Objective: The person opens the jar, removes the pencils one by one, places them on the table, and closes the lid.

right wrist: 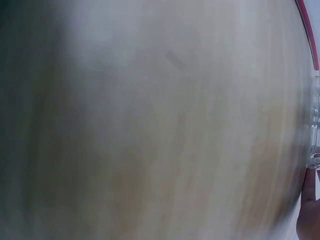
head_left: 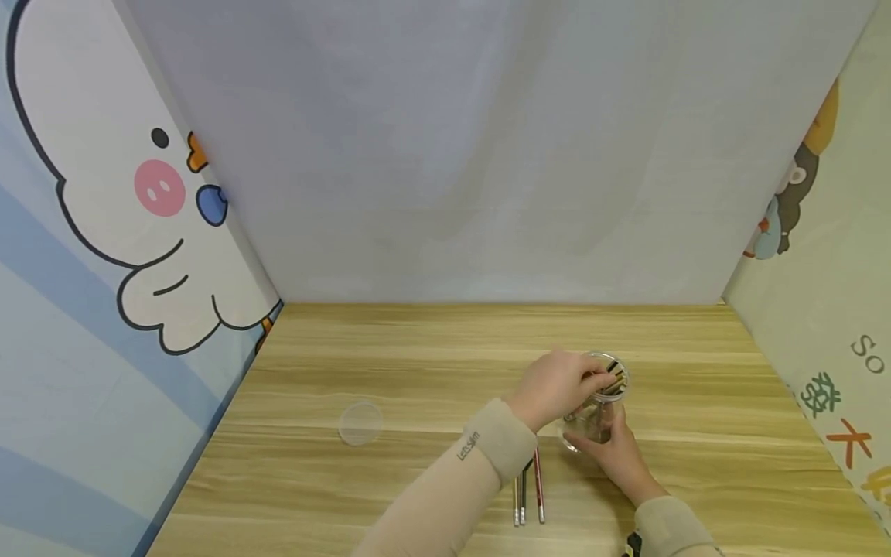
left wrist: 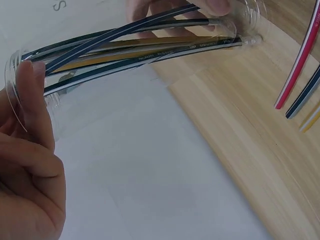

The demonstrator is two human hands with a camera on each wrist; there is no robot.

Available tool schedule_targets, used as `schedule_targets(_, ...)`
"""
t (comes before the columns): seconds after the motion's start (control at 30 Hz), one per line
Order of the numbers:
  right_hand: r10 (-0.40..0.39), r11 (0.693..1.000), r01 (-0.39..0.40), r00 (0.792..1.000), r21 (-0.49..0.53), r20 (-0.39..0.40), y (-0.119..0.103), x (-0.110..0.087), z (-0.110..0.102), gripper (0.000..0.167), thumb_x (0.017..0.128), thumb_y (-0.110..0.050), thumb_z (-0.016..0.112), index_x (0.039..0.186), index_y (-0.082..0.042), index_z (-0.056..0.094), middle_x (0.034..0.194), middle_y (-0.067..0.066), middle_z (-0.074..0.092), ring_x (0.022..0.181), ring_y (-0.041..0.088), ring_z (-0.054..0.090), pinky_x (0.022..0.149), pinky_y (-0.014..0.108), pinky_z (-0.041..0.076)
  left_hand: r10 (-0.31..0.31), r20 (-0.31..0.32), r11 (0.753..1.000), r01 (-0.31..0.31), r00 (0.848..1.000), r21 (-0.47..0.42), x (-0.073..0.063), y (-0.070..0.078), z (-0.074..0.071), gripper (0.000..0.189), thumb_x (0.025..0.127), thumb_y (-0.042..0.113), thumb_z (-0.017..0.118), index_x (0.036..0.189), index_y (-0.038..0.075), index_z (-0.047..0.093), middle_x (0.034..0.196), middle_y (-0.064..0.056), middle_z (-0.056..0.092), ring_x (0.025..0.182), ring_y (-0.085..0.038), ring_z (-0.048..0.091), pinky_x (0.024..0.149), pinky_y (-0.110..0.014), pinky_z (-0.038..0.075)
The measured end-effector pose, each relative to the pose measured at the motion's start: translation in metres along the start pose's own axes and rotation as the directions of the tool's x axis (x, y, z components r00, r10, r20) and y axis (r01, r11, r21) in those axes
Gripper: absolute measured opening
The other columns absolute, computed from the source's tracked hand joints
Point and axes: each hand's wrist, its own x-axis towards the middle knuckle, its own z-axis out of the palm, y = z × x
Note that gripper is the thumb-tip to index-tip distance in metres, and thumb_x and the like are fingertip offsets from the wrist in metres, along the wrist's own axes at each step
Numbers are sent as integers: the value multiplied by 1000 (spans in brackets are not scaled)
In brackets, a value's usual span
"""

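Observation:
A clear jar [head_left: 588, 424] stands tilted on the wooden table, with several striped pencils [left wrist: 150, 59] inside. My left hand [head_left: 560, 384] is at its mouth, thumb and fingers at the rim; they pinch the end of a dark blue pencil [left wrist: 120, 35] that slants across the others. Lower down, my right hand [head_left: 624, 456] grips the jar's side near the base, thumb and fingers spread around it. Three loose pencils, one of them red [head_left: 539, 487], lie beside the jar, partly hidden by the left sleeve. The right wrist view is mostly blurred tabletop.
A round translucent lid [head_left: 360, 423] lies on the left part of the table [head_left: 418, 348]. A pale grey wall [head_left: 445, 155] rises behind the table, and printed panels flank both sides. Something small, black and yellow [head_left: 632, 544] shows by the right cuff.

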Motion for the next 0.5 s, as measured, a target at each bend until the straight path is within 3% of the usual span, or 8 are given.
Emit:
schedule_targets(0.27, 8, 1000, -8, 1000, -21, 5, -3, -1, -1, 108, 90, -25, 74, 158, -18, -9, 162, 28, 9, 145, 52, 17, 112, 72, 17, -30, -11, 998, 29, 999, -52, -2, -2, 2, 22, 99, 38, 59, 104, 24, 76, 95, 14, 75, 58, 9, 50, 60, -7, 39)
schedule_targets(0.4, 15, 999, -15, 1000, -29, -3, -2, -1, 0, 107, 89, -26, 74, 158, -15, -6, 161, 29, 13, 143, 50, 21, 112, 69, 20, -11, -32, 999, 12, 999, 33, -1, 0, 2, 23, 100, 36, 57, 109, 23, 75, 93, 12, 75, 55, 6, 48, 56, -8, 38)
schedule_targets(0.5, 12, 999, -12, 1000, -29, -11, -2, -1, 0, 105, 88, -25, 76, 157, -13, -2, 161, 29, 16, 144, 48, 23, 113, 67, 21, 21, -72, 988, -9, 997, 154, 0, 1, 4, 24, 103, 32, 55, 112, 21, 74, 85, 12, 73, 54, 4, 45, 53, -9, 37)
